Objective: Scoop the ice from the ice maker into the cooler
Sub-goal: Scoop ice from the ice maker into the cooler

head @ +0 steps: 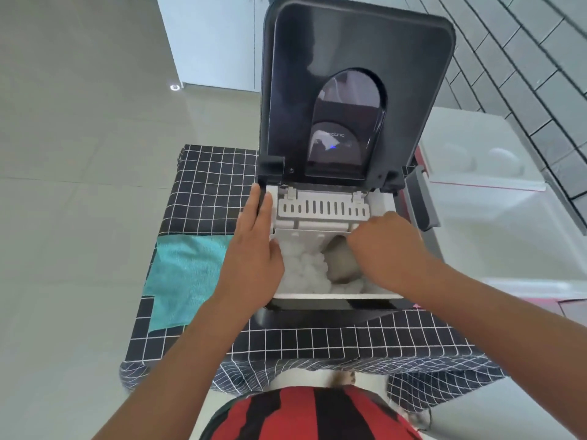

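A pale tiled floor is surrounding a small surface (206,192) that is wearing a black cloth gridded in white, with a teal towel (187,274) lying to the left of the ice maker (317,315); the ice maker's lid (355,100) is standing raised, exposing the white basket and its heap of ice (305,271); the cooler (495,223), white with its lid open, is sitting just to the right of the ice maker, seemingly on the floor. The left hand (257,239) is resting flat, fingers straight, along the ice maker's left rim, apparently steadying it and gripping nothing. The right hand (390,246) is reaching into the right side of the basket with fingers curled round the handle of a scoop (341,260), whose pale bowl is pressing into the ice; the scoop's load cannot be judged, the hand hiding part of it. Judged risks: an overfilled or tilted scoop is likely to shed ice onto the cloth while crossing the ice maker's right rim toward the cooler; a hard dig may be shifting the ice maker on the loose cloth; a knock to the raised lid could drop it onto the wrists.
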`<state>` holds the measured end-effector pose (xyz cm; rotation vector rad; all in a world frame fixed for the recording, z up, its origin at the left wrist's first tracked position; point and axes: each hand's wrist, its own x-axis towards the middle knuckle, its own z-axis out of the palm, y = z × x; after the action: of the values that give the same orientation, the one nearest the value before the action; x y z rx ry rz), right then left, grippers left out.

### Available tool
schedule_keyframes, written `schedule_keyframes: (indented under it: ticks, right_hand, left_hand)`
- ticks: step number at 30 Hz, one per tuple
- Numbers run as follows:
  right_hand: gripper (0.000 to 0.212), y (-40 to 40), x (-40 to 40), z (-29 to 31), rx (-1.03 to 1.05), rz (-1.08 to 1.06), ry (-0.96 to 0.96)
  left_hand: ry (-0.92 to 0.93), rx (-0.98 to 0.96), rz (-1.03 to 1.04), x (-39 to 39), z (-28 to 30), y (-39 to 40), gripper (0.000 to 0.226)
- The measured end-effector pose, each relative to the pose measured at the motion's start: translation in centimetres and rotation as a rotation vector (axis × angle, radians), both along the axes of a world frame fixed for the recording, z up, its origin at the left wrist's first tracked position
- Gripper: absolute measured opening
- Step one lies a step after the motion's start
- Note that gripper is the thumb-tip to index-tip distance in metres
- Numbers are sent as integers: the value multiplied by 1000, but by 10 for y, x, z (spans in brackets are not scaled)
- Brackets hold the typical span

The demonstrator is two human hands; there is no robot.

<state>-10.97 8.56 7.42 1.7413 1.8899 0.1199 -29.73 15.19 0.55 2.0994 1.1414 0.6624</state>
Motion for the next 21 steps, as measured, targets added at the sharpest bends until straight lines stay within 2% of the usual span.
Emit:
schedule_keyframes:
  ticks: [3, 10, 12, 17, 19, 21]
  right_hand:
    - [16, 0, 3, -7, 27, -48, 50]
    - [39, -9, 13, -11, 96, -40, 135]
    - [35, -12, 13, -12, 75, -68, 132]
    - [4, -10, 13, -15, 26, -166, 152]
    - [7, -7, 11, -16, 0, -233, 185]
    - [18, -1, 10, -18, -85, -355, 308]
  left_hand:
    - [7, -2, -1, 0, 0, 2, 71]
    - [21, 10, 4, 0, -4, 3, 72]
    - [12, 19, 2, 0, -5, 3, 72]
    - [36, 27, 1, 2, -7, 3, 72]
    - [49, 29, -3, 2, -7, 3, 72]
    - [53, 22, 1, 1, -7, 3, 72]
